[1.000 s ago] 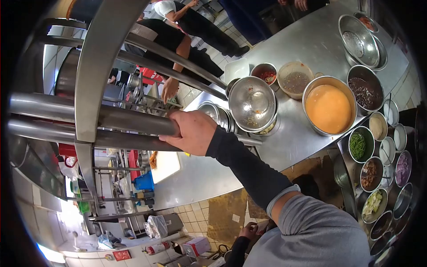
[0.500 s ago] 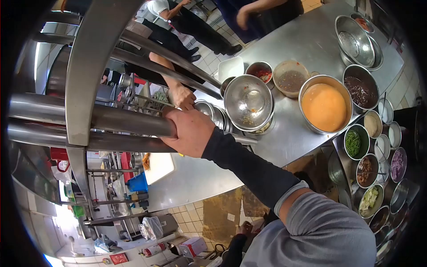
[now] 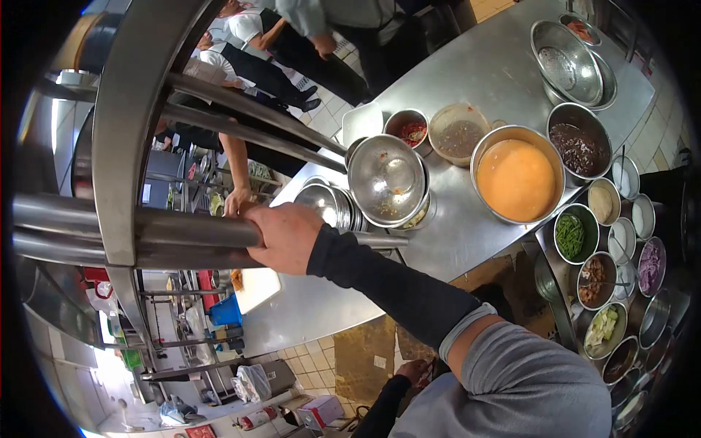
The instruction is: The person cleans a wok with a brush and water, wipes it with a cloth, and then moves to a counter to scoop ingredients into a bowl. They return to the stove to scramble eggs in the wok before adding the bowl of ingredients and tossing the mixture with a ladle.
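My right hand [image 3: 286,237], in a black arm sleeve, is wrapped round the steel rail [image 3: 197,230] of a shelf frame. Low in the view, my left hand [image 3: 415,372] is small and partly hidden beside my grey shirt; its fingers and anything in them are not clear. Just beyond the rail, another person's hand [image 3: 237,201] reaches down close to my right fingers. Stacked metal bowls [image 3: 321,204] sit behind my right wrist, and a larger steel bowl [image 3: 387,179] tilts beside them.
On the steel table [image 3: 460,252] stand a pot of orange liquid [image 3: 515,179], a tub of brown liquid [image 3: 460,135], a pot of dark sauce [image 3: 579,142] and colanders [image 3: 566,62]. Several ingredient tins, one with chopped greens [image 3: 569,235], line the right. A white cutting board [image 3: 257,290] lies left.
The view has shifted slightly. The other person's hand has moved left, away from the bowls. A person in grey has come into view at the top. My right hand still grips the rail.
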A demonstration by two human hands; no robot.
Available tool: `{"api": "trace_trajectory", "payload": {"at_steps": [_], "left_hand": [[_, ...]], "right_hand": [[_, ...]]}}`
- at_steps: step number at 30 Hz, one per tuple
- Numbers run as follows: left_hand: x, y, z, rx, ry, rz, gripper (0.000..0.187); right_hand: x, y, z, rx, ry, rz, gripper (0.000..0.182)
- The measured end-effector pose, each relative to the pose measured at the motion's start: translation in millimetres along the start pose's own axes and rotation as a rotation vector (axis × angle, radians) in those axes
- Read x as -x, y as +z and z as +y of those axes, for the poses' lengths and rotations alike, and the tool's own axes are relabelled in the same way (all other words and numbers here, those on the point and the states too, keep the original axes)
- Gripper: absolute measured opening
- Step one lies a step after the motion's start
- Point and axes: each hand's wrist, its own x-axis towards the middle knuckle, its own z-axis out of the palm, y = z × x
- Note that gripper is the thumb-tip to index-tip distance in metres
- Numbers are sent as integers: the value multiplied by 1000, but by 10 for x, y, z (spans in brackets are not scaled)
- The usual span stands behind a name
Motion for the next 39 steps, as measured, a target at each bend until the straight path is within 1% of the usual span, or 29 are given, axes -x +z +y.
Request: {"api": "trace_trajectory", "payload": {"at_steps": [1, 4, 5, 6, 7, 8, 9, 11, 13, 15, 17, 19, 21, 22, 23, 24, 25, 28, 30, 31, 33, 34, 36, 37, 39], "left_hand": [[147, -439, 488, 231, -301, -21, 40], [114, -352, 395, 257, -357, 36, 41], [158, -488, 501, 186, -347, 50, 40], [133, -431, 417, 184, -348, 59, 40], [114, -351, 295, 296, -385, 33, 39], [98, -404, 293, 405, -417, 7, 39], [127, -537, 383, 268, -431, 2, 39], [50, -436, 143, 269, -406, 38, 40], [39, -427, 73, 277, -387, 67, 40], [46, -587, 171, 238, -390, 77, 40], [34, -758, 342, 189, -376, 70, 42], [-22, -835, 421, 141, -361, 64, 44], [-143, -853, 430, -11, -421, -87, 46], [-179, -854, 429, -12, -418, -83, 46], [-216, -811, 407, -79, -387, -38, 45], [-265, -718, 341, -144, -355, 5, 45], [-314, -639, 270, -142, -352, 7, 45], [-489, -250, -306, -183, -120, 270, 42], [-517, -174, -497, -214, 32, 446, 40], [-518, -173, -537, -220, 29, 450, 40], [-445, -276, -494, -126, 3, 283, 43], [-380, -335, -440, -136, -2, 283, 43], [-201, -594, -54, -12, -264, 149, 44], [-152, -705, 66, 4, -293, 58, 44], [-165, -709, 29, -9, -274, 55, 44]], "right_hand": [[5, -13, -9, -11, 0, -6, 28], [10, -47, -23, -12, -10, -14, 28], [21, -67, -35, -19, -9, -19, 28], [26, -52, -34, -19, -18, -20, 28], [28, -17, -13, -28, -39, 19, 28], [24, -7, -4, -34, -63, 59, 28], [25, -9, 4, -28, -70, 65, 28], [23, -17, 14, -36, -76, 40, 30], [33, -2, 17, -34, -75, 52, 30], [32, -19, 4, -29, -73, 65, 30], [41, -59, -15, -26, -51, -12, 34], [49, -86, -29, -20, -42, -24, 35], [42, -73, -24, -16, -37, -42, 37], [40, -46, -1, -27, -56, -16, 37], [42, -30, 14, -38, -74, 7, 37], [46, -29, 11, -35, -75, 3, 37], [46, -34, 13, -43, -75, -7, 37], [46, -69, 17, -51, -80, -19, 36], [55, -75, 12, -57, -91, -24, 36], [59, -76, 15, -47, -96, -16, 37], [52, -52, 31, -55, -113, 5, 37], [50, -32, 41, -60, -119, 13, 37], [57, -43, 52, -74, -127, -2, 36], [60, -69, 51, -59, -137, -14, 36], [52, -68, 55, -58, -136, -2, 36]]}}
